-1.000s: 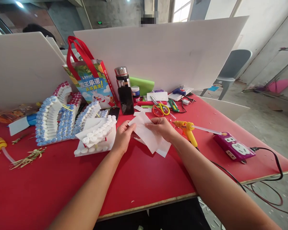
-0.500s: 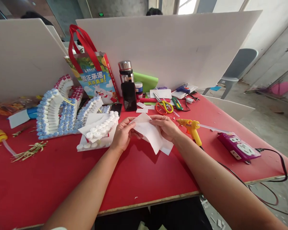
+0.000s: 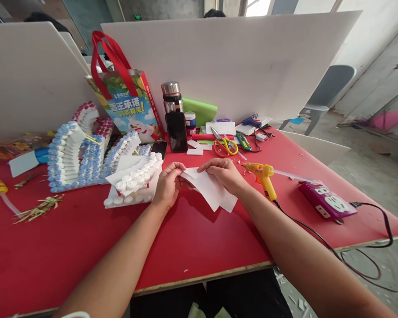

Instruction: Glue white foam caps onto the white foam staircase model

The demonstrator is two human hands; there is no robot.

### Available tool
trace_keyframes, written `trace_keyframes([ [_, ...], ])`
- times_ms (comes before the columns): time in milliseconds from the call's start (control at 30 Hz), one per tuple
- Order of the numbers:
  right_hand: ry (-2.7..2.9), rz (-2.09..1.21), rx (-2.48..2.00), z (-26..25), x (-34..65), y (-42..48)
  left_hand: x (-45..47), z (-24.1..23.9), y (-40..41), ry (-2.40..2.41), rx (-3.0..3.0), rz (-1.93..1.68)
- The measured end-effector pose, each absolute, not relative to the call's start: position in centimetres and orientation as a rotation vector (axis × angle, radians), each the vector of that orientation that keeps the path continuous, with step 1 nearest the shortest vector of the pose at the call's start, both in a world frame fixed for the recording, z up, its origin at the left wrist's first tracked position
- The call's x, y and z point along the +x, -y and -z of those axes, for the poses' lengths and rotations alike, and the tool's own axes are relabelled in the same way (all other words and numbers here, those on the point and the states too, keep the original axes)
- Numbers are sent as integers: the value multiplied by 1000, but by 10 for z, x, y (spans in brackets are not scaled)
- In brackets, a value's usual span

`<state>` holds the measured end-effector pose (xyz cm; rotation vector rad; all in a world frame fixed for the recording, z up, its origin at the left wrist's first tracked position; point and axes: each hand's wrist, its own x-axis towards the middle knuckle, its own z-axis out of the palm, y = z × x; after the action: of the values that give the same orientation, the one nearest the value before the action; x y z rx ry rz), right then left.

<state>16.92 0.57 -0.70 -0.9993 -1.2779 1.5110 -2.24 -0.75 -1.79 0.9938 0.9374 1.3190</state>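
Observation:
Between my hands, above the red table (image 3: pixel 199 251), is a folded sheet of white paper (image 3: pixel 209 191). My left hand (image 3: pixel 170 183) pinches its left edge between thumb and fingers. My right hand (image 3: pixel 223 174) grips the upper right part, fingers bent over the top edge. The paper's lower corners hang free toward me. Just left of my left hand stands a white piece with rows of white rolled caps (image 3: pixel 135 181). A yellow glue gun (image 3: pixel 263 179) with a clear glue stick lies right of my right hand.
Blue-and-white stacked craft pieces (image 3: pixel 76 159) and a colourful bag (image 3: pixel 129 106) stand at the left. A thermos (image 3: pixel 171 97), a leaning phone (image 3: pixel 177 132), scissors (image 3: pixel 225 146) and a green cutter (image 3: pixel 243 141) are behind my hands. A purple power strip (image 3: pixel 328 201) trails cable at right.
The paper's top corner, which pointed up before, is now folded down. My right hand has shifted slightly left along the top edge. The view has tilted a little.

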Motion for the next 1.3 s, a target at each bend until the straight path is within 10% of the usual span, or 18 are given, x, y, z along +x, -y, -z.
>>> trace_keyframes([
  [600,1935,-897,-1000,10,175,-5,-24,27,5,-1094,1042,-1287],
  [1300,1398,-1593,-1039,7,181,-10,-22,26,6,-1048,1215,-1218],
])
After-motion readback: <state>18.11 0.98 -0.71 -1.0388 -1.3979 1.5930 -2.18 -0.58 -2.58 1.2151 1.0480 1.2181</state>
